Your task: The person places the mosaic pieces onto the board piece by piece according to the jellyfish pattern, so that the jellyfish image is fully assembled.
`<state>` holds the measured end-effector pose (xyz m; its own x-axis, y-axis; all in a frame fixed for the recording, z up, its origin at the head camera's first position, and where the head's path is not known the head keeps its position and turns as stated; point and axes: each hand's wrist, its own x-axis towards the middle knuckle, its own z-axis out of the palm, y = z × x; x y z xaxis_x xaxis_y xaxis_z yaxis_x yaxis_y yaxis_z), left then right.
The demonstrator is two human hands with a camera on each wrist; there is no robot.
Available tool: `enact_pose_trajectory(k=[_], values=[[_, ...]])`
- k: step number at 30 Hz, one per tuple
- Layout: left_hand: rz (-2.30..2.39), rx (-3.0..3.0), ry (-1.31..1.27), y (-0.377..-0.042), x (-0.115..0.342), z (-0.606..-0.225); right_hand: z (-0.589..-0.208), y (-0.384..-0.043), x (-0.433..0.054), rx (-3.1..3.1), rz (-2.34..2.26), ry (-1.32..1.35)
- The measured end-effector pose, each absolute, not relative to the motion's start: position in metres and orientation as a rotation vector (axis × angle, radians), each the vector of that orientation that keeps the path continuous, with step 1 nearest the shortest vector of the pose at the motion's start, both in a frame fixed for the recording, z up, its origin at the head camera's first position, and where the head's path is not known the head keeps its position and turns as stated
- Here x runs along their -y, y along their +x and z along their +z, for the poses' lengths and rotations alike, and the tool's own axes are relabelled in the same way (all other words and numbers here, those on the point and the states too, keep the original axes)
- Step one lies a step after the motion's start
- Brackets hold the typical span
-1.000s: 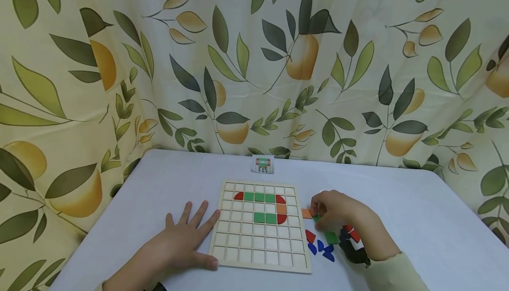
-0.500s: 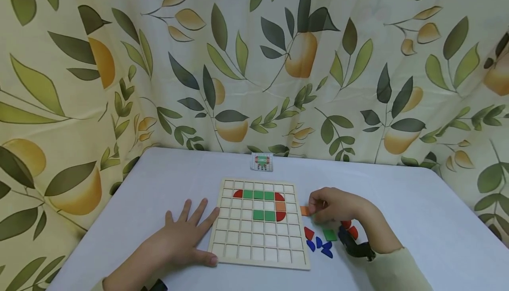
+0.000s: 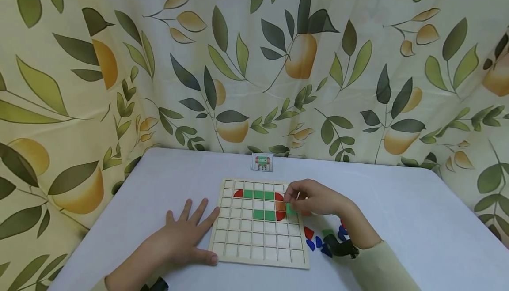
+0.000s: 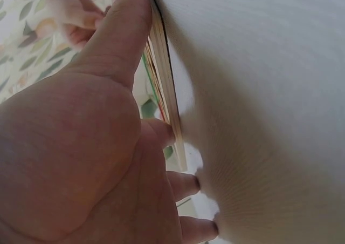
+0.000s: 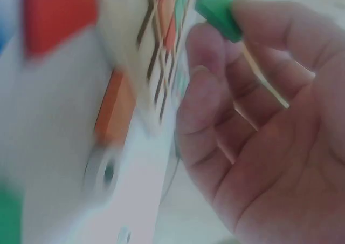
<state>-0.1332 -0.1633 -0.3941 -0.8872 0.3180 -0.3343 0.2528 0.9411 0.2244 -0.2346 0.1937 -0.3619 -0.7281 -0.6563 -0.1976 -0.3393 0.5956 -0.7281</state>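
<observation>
My left hand [image 3: 176, 240] lies with its fingers spread at the left side of a pale wooden grid board [image 3: 258, 253]. In the left wrist view its thumb [image 4: 121, 33] and a fingertip touch the board's edge. Over the board's right edge, my right hand [image 3: 320, 199] pinches a green square tile [image 5: 218, 9] between thumb and finger. Within the grid, a row of green tiles [image 3: 258, 194] runs between two red rounded tiles. An orange tile [image 3: 280, 205] and a red rounded tile sit below the right end, with two green tiles [image 3: 264, 215] beside that red one.
Right of the board lie a red tile [image 3: 308, 232], several blue pieces [image 3: 310, 244], a green tile [image 3: 328, 232] and an orange tile [image 5: 116, 109]. A small picture card [image 3: 261, 162] is at the back of the white table [image 3: 191, 167], before a patterned curtain [image 3: 254, 105].
My right hand has picked the green tile from the loose pieces and moved left with it, over the board's right edge. The left hand has stayed in place.
</observation>
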Motion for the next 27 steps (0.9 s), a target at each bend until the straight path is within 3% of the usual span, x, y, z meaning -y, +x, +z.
enact_pose_trajectory(k=[12,27], values=[[0.247,-2.729,0.437,-0.134,0.164,-0.398,-0.361,-0.243,-0.129,-2.332,-0.867,-1.012],[0.260,-2.721,0.431,-0.135,0.164,-0.395,-0.361,-0.244,-0.086,-2.390,-0.712,-1.023]])
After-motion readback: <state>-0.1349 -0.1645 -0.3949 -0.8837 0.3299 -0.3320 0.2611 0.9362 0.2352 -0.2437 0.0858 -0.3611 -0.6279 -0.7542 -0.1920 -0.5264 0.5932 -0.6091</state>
